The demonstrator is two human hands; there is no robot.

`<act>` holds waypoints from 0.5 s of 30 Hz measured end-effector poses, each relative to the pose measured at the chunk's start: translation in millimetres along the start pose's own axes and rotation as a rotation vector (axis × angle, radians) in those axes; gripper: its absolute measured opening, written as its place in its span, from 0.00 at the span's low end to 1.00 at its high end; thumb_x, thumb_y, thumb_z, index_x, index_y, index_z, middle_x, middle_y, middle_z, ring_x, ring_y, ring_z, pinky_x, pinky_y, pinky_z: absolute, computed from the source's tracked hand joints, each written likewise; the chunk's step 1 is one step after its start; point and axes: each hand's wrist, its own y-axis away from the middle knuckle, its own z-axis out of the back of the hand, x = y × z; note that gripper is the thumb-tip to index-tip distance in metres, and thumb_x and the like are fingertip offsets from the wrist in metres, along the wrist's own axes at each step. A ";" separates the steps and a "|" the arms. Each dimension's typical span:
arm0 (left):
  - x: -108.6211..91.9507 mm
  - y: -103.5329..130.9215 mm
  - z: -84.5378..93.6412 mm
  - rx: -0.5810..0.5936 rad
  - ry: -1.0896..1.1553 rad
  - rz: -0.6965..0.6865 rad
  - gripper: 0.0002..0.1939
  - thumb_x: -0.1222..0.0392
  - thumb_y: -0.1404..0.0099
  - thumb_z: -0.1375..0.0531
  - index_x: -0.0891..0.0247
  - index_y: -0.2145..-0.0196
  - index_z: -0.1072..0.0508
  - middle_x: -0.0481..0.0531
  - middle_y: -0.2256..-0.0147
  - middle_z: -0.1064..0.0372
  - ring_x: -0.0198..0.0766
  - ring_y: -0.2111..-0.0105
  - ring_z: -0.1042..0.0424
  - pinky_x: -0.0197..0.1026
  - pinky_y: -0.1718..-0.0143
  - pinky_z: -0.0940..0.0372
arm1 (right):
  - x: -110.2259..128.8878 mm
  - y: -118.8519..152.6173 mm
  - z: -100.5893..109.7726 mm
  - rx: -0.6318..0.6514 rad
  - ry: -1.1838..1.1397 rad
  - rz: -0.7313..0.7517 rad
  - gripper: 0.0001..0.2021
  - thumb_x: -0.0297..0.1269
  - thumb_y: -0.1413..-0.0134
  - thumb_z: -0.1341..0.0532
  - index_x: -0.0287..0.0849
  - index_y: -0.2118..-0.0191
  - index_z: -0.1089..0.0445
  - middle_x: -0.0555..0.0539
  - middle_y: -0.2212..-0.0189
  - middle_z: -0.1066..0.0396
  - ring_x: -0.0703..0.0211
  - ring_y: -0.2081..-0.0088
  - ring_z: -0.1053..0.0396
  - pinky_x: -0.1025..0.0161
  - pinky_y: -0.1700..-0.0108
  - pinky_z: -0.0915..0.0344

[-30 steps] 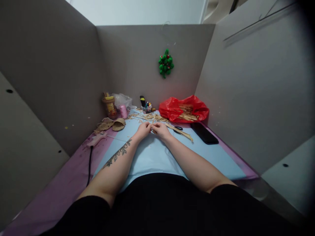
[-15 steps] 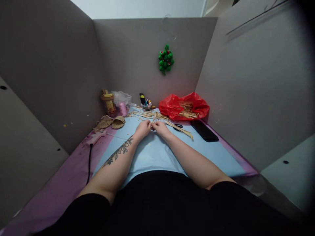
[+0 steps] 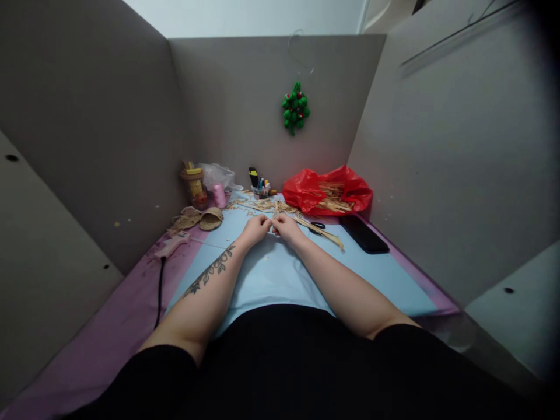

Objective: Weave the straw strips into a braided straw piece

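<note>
My left hand and my right hand are close together above the blue sheet, with fingers pinched. Something small and thin seems to be between the fingertips, too small to make out. Just right of my right hand lies a bundle of straw strips, across black-handled scissors. Behind the hands, loose straw pieces are scattered over the sheet.
A red bag of straw stands at the back right, near a black phone-like slab. Left are a pink glue gun, woven pieces, a pink spool and a jar. A pen cup stands behind.
My hands have moved very slightly apart, with a small gap now between the fingertips. The view has shifted a little; the objects on the table lie as before.
</note>
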 end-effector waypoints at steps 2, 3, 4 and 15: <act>-1.2 0.6 2.1 -0.018 0.006 0.002 0.10 0.60 0.44 0.49 0.67 0.75 0.30 0.47 0.80 0.35 0.32 0.77 0.39 0.33 0.75 0.46 | 1.1 0.9 2.2 -0.038 0.106 0.029 0.05 0.32 0.54 0.47 0.42 0.78 0.42 0.54 0.84 0.37 0.65 0.79 0.39 0.69 0.75 0.45; -1.9 1.0 3.4 -0.035 0.010 0.003 0.10 0.60 0.45 0.48 0.66 0.75 0.29 0.47 0.79 0.34 0.32 0.76 0.39 0.33 0.75 0.45 | 2.5 2.0 3.3 -0.060 0.174 0.058 0.05 0.32 0.53 0.47 0.42 0.78 0.41 0.53 0.83 0.37 0.64 0.78 0.38 0.68 0.74 0.45; -2.5 1.3 4.8 -0.053 0.016 0.006 0.09 0.60 0.46 0.47 0.67 0.75 0.29 0.48 0.78 0.33 0.32 0.76 0.38 0.33 0.75 0.45 | 4.3 3.3 4.3 -0.085 0.251 0.094 0.05 0.32 0.53 0.47 0.43 0.77 0.41 0.52 0.82 0.36 0.62 0.76 0.38 0.67 0.73 0.46; -9.0 5.2 -2.6 -0.003 0.297 0.050 0.10 0.58 0.48 0.43 0.69 0.75 0.29 0.47 0.83 0.36 0.30 0.81 0.38 0.32 0.78 0.44 | 3.8 0.4 3.6 -0.241 0.239 0.040 0.07 0.34 0.56 0.48 0.42 0.79 0.38 0.50 0.83 0.35 0.61 0.75 0.37 0.66 0.72 0.45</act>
